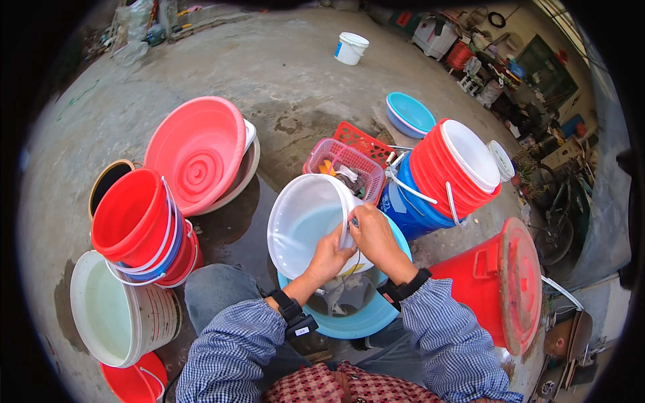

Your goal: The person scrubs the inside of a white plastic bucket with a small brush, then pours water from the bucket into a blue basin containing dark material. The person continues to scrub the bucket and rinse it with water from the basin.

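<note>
A white plastic bucket [307, 221] lies tilted over a light blue basin [360, 330], its mouth facing up and left. My left hand [330, 253] grips the bucket's right side just below the rim. Against that same rim, my right hand [375, 232] pinches a small grey object [355, 221], mostly hidden by the fingers. The bucket's thin wire handle [359, 261] hangs below the hands towards a white grip [320, 291]. Dark water and a pale wet cloth [336, 297] are in the basin.
Stacked red buckets [131, 216], a pink basin [196, 156] and a water-filled white bucket [103, 307] stand left. At right are red and blue stacked buckets [433, 171] and a lidded red bucket [484, 282]. A pink basket [370, 184] holds cloths behind the blue basin.
</note>
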The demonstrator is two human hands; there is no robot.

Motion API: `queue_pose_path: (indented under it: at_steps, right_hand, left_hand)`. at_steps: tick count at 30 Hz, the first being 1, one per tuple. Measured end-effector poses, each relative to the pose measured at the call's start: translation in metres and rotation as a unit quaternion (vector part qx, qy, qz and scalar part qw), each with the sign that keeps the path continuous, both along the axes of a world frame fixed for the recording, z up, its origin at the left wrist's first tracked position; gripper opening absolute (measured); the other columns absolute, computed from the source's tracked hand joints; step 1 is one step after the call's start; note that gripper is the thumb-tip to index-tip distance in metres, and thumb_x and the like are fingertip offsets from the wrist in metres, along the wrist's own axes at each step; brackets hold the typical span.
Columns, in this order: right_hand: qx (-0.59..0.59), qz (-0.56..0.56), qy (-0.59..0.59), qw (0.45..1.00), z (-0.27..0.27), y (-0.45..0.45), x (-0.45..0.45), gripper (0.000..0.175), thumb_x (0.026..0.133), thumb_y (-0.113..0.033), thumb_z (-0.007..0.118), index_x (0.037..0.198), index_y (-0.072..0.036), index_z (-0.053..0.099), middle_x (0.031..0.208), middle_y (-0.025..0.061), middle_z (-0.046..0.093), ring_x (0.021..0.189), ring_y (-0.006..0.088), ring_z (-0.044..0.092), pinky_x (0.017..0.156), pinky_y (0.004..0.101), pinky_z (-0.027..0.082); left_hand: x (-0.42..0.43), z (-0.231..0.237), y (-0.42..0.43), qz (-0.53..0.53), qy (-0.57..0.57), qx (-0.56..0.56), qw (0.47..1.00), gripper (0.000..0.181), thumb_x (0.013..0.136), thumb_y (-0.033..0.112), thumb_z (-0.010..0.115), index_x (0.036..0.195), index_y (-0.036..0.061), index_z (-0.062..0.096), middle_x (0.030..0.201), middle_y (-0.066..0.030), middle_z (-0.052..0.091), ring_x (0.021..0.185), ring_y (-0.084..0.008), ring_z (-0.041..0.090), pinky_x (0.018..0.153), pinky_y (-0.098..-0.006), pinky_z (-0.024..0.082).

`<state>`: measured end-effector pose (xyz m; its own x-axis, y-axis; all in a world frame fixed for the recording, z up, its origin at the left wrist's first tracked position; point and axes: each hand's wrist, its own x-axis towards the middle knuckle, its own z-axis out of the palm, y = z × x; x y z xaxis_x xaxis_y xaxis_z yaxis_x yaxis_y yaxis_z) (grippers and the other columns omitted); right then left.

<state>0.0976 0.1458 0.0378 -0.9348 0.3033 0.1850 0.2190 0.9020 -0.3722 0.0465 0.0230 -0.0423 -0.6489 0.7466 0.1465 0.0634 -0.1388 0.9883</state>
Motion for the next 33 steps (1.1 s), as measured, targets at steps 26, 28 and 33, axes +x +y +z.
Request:
queue_pose_path:
  at_steps: [26,28,33]
  right_hand:
    - [-0.406,-0.024,0.073,0.911,0.029,0.023,-0.005,0.019,0.079,-0.007,0.071,0.095,-0.001,0.065,0.088,0.0035,0.067,0.080,0.0105,0.060,0.074,0.0268,0.051]
    - [-0.349,-0.037,0.086,0.933,0.026,0.017,-0.005,0.019,0.078,-0.006,0.070,0.095,0.000,0.065,0.089,0.0061,0.068,0.081,0.0117,0.061,0.074,0.0273,0.051]
    - [-0.290,-0.039,0.116,0.949,0.025,0.004,0.012,0.020,0.078,-0.005,0.070,0.097,-0.001,0.066,0.090,0.0099,0.066,0.080,0.0166,0.063,0.073,0.0299,0.051]
  left_hand:
    - [-0.009,0.029,-0.012,-0.100,-0.035,0.008,0.994,0.049,0.087,0.004,0.065,0.133,0.0005,0.047,0.118,-0.0103,0.062,0.109,-0.0169,0.060,0.094,-0.0324,0.049]
    - [-0.010,0.025,-0.008,-0.099,-0.100,0.052,0.989,0.049,0.090,0.005,0.064,0.135,0.0008,0.046,0.114,-0.0106,0.064,0.107,-0.0153,0.060,0.093,-0.0318,0.049]
    - [-0.017,0.019,-0.006,-0.088,-0.076,0.057,0.992,0.052,0.093,0.004,0.062,0.141,0.0019,0.043,0.122,-0.0067,0.059,0.113,-0.0134,0.055,0.097,-0.0310,0.046]
